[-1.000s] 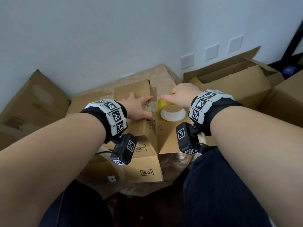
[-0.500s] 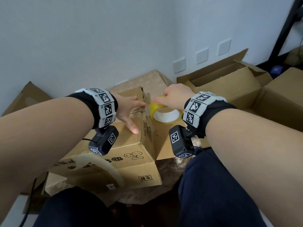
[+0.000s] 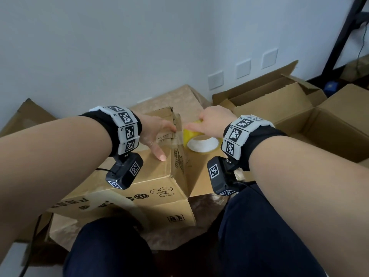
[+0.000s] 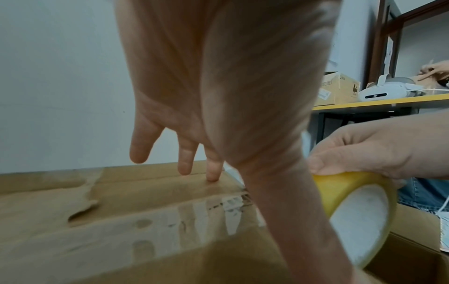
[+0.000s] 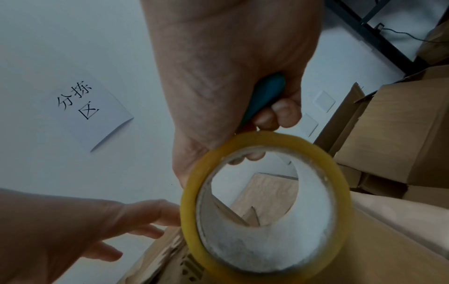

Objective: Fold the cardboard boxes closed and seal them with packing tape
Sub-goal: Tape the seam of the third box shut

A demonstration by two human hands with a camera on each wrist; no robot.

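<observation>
Left hand (image 3: pixel 154 134): fingers straight and spread, fingertips (image 4: pixel 213 173) pressing a clear tape strip (image 4: pixel 218 209) onto the top of the cardboard box (image 3: pixel 139 176), near its right edge. Right hand (image 3: pixel 214 123): curled round the yellow roll of packing tape (image 3: pixel 199 139), gripping it just off that edge, at 3 o'clock from the left hand. The right wrist view shows a teal object (image 5: pixel 264 92) clasped in the same palm; its kind cannot be determined. The box sits in front of the person's knees, its flaps folded down. An open box (image 3: pixel 289 108) stands at 2 o'clock. Three wall sockets (image 3: pixel 243 68) at 1 o'clock. A paper sign (image 5: pixel 82 107) is fixed to the wall.
</observation>
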